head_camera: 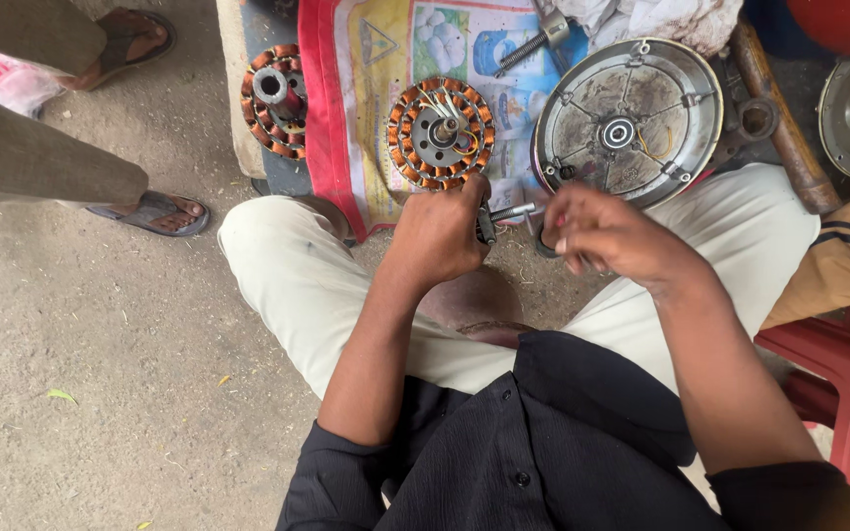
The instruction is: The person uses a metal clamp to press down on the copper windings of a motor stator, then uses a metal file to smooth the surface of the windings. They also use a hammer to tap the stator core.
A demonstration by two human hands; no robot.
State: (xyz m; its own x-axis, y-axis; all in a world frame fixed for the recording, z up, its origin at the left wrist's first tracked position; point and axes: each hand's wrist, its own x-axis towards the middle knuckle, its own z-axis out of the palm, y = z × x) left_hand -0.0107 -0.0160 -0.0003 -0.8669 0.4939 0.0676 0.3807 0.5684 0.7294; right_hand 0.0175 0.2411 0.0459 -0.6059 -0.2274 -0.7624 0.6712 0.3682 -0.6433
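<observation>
Left hand [438, 236] fisted around a small metal tool [492, 216] — grip tight, its tip poking out toward the right hand [602, 234]. Right hand's fingers curled close by the tool's end; whether they pinch anything, cannot tell. Copper-wound stator [440, 133] lies just above the left hand on a printed cloth [366, 108]. Round metal motor cover [628, 120] beside it — a second stator [273, 99] farther left.

Bare concrete floor [120, 334] left of the knees is open; ahead, wound stator [441, 134] and round motor cover [628, 120] block passage.
</observation>
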